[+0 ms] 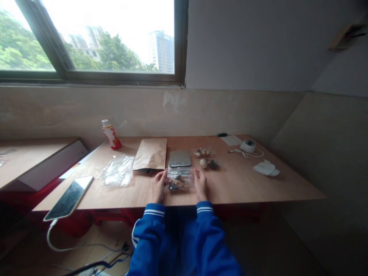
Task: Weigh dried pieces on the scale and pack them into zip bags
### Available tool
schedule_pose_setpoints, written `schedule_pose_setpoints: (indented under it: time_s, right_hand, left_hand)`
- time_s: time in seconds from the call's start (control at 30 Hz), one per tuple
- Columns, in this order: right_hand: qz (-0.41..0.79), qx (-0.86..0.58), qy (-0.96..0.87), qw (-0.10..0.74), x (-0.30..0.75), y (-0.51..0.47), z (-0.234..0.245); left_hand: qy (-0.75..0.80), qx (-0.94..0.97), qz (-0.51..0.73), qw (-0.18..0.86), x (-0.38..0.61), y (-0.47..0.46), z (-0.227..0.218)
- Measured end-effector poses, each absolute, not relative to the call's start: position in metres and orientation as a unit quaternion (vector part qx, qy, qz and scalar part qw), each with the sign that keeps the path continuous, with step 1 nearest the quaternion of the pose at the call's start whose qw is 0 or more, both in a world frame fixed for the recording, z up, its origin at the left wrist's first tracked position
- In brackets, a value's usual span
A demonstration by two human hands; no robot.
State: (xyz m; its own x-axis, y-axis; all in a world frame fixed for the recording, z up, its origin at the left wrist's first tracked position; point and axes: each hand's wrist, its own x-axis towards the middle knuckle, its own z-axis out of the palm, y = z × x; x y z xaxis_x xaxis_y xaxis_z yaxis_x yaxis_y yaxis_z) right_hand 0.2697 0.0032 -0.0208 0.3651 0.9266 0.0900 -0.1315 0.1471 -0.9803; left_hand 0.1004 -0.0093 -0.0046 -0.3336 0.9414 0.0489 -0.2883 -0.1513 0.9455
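A small clear bag of mixed nuts and dried bits [179, 181] lies on the wooden table [244, 184] near its front edge. My left hand [159, 186] rests against the bag's left side and my right hand [200, 184] against its right side, fingers closed on its edges. Just behind the bag stands a small silver scale [179, 158]. Two more filled clear bags [210, 164] [202, 152] lie to the right of the scale.
A brown paper pouch [150, 154] and empty clear bags [117, 171] lie at left, with a phone [69, 197] on a cable at the table's left corner. A red-and-white bottle [110, 135] stands at the back; a round white device [248, 145] and folded white item [266, 168] lie at right.
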Motion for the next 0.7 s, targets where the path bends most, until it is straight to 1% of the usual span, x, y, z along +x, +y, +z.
schedule_pose_setpoints:
  time_s: [0.1, 0.33, 0.5, 0.7]
  right_hand:
    - [0.405, -0.514, -0.381, 0.653, 0.2691, 0.0017, -0.0187]
    - [0.423, -0.474, -0.376, 0.675, 0.2696, 0.0021, -0.0207]
    - [0.419, -0.483, -0.382, 0.667, 0.2701, 0.0046, -0.0250]
    - [0.424, -0.474, -0.362, 0.681, 0.2690, 0.0058, -0.0257]
  left_hand:
    - [0.451, 0.320, 0.666, 0.500, 0.0993, -0.0075, -0.0105]
    - [0.457, 0.335, 0.670, 0.480, 0.0968, -0.0051, -0.0155]
    - [0.478, 0.339, 0.672, 0.452, 0.0942, -0.0043, -0.0153]
    - [0.488, 0.339, 0.681, 0.428, 0.0937, -0.0026, -0.0135]
